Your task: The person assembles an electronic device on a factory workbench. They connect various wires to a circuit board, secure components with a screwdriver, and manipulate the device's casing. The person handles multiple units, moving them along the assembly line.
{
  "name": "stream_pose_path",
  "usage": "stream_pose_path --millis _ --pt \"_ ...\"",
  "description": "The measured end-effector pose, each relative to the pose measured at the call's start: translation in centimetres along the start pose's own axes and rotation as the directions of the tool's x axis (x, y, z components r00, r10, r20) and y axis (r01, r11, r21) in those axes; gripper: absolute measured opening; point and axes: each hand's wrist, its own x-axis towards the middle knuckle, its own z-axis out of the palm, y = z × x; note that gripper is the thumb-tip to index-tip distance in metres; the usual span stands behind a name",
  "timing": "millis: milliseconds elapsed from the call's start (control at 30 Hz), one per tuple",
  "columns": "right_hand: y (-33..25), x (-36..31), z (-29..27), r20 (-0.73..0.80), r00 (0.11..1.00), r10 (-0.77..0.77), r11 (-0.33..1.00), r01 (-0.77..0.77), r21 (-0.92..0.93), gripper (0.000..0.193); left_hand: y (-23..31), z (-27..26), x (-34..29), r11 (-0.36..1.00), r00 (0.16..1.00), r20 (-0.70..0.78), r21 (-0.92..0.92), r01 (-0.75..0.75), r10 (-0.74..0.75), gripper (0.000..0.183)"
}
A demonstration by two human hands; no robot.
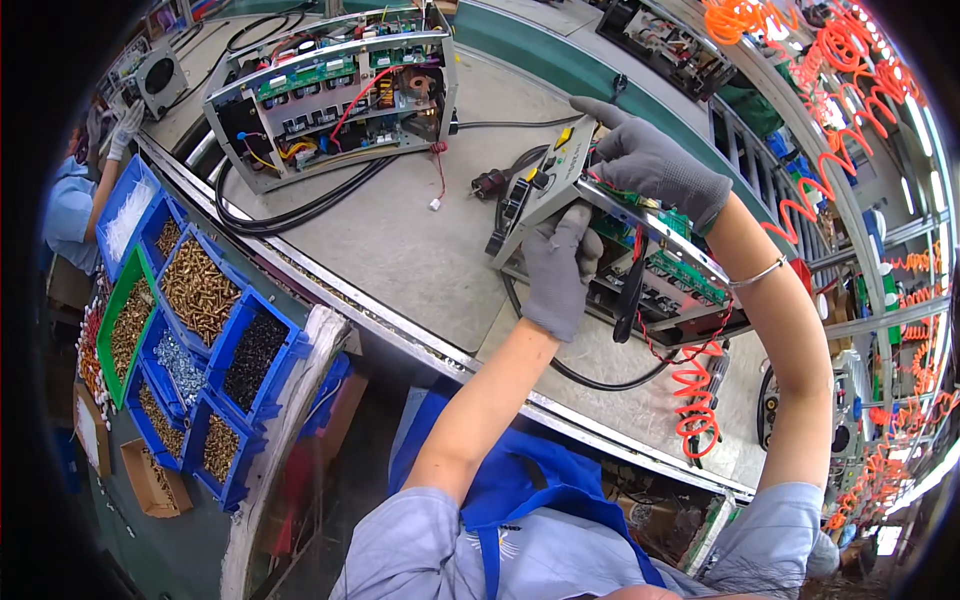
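Note:
An open electrical machine with green circuit boards [685,272] stands on the bench in front of me, its metal frame uncovered. Its grey front panel [560,180] carries knobs and yellow marks and leans at an angle. My left hand [558,268], in a grey glove, grips the panel's lower edge, with the thumb on its face. Over the panel's far upper end is my right hand [660,165], also gloved; one finger reaches past the edge and the others close behind it among the wires. The right fingertips are partly hidden. A black strap [629,300] hangs from the frame.
A second open machine [335,100] stands at the back left, a loose red wire and black cables beside it. Blue bins [262,355] and a green bin [125,325] of screws sit left. An orange coiled hose [697,400] lies right. A co-worker's gloved hand [125,125] shows far left.

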Motion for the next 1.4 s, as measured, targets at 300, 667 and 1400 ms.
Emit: stream_pose_path --millis 300,667,1400 --pt "1.3 -0.5 0.8 -0.096 0.983 -0.158 0.980 0.167 0.103 0.021 -0.2 0.3 -0.4 0.987 0.995 -0.023 0.134 -0.092 0.096 0.024" --pt "-0.4 0.3 -1.3 0.135 0.990 -0.032 0.999 0.037 -0.032 0.027 0.9 0.8 0.3 0.972 0.994 0.038 -0.208 0.109 -0.103 0.015" --pt "-2.0 -2.3 -1.6 -0.044 0.940 -0.339 0.700 0.220 -0.680 0.019 0.3 0.9 0.2 0.984 0.997 -0.057 -0.170 0.048 -0.058 0.018"
